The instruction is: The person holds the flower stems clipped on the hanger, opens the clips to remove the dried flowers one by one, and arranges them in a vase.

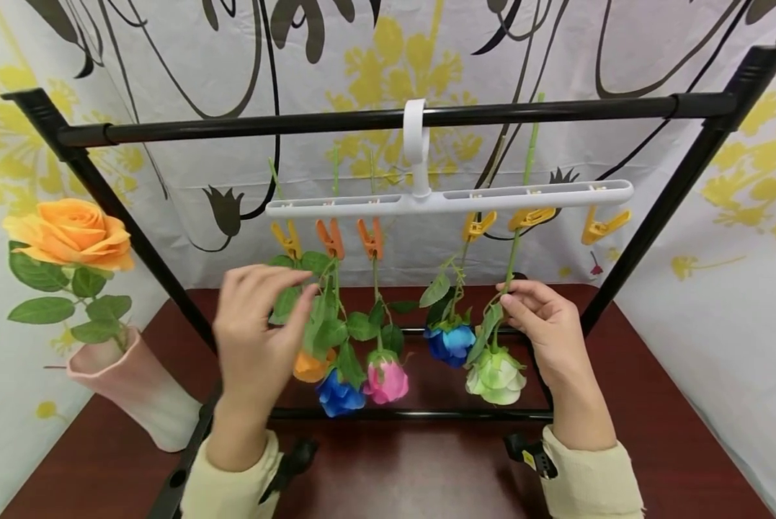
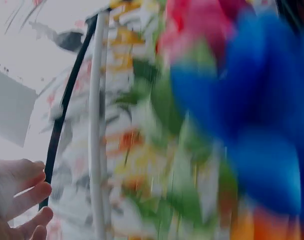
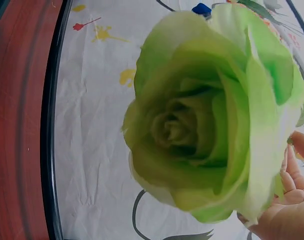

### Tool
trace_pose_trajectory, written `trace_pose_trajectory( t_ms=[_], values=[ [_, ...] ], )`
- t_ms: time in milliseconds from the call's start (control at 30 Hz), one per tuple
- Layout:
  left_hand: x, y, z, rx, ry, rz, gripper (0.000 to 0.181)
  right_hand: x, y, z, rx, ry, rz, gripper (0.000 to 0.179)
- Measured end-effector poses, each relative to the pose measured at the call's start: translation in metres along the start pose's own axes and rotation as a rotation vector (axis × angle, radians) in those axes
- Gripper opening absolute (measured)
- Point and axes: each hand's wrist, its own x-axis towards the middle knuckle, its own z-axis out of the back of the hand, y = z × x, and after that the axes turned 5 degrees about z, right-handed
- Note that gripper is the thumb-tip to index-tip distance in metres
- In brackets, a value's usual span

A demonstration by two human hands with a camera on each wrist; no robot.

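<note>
A pale green artificial rose (image 1: 496,376) hangs upside down by its stem from a yellow clip (image 1: 532,218). My right hand (image 1: 550,328) pinches that stem between thumb and fingertips, below the clip. In the right wrist view the green rose (image 3: 191,120) fills the middle and partly covers the hand (image 3: 286,207). My left hand (image 1: 254,339) is raised in front of the leaves at the left, fingers loosely bent and holding nothing. Near it hang an orange rose (image 1: 311,366), a blue rose (image 1: 339,393) and a pink rose (image 1: 386,378). The left wrist view is blurred.
A white clip hanger (image 1: 452,202) hooks over a black rack bar (image 1: 264,124). Another blue rose (image 1: 450,342) hangs beside the green one. An unloaded yellow clip (image 1: 603,226) is at the right end. A pink-white vase (image 1: 144,393) holds an upright orange rose (image 1: 76,234) at left.
</note>
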Motion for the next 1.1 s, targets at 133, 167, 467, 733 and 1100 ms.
trace_pose_trajectory(
  t_ms=[133,167,467,733,1100],
  values=[
    [0.004,-0.017,-0.023,-0.069,0.127,-0.047,0.014,0.0,0.0,-0.001,0.002,0.007,-0.001,0.012],
    [0.005,-0.021,-0.028,-0.079,0.155,-0.062,0.014,0.0,-0.001,-0.001,0.0,0.01,-0.002,0.012],
    [0.012,-0.051,-0.074,-0.182,0.364,-0.139,0.017,-0.001,-0.002,-0.003,-0.043,0.036,0.002,0.011],
    [0.006,-0.071,-0.116,-0.278,0.408,-0.046,0.026,-0.005,0.001,-0.003,-0.066,0.034,0.006,0.013],
    [0.007,-0.085,-0.156,-0.329,0.324,0.038,0.034,-0.005,0.002,-0.005,-0.021,0.04,0.039,0.017]
  ],
)
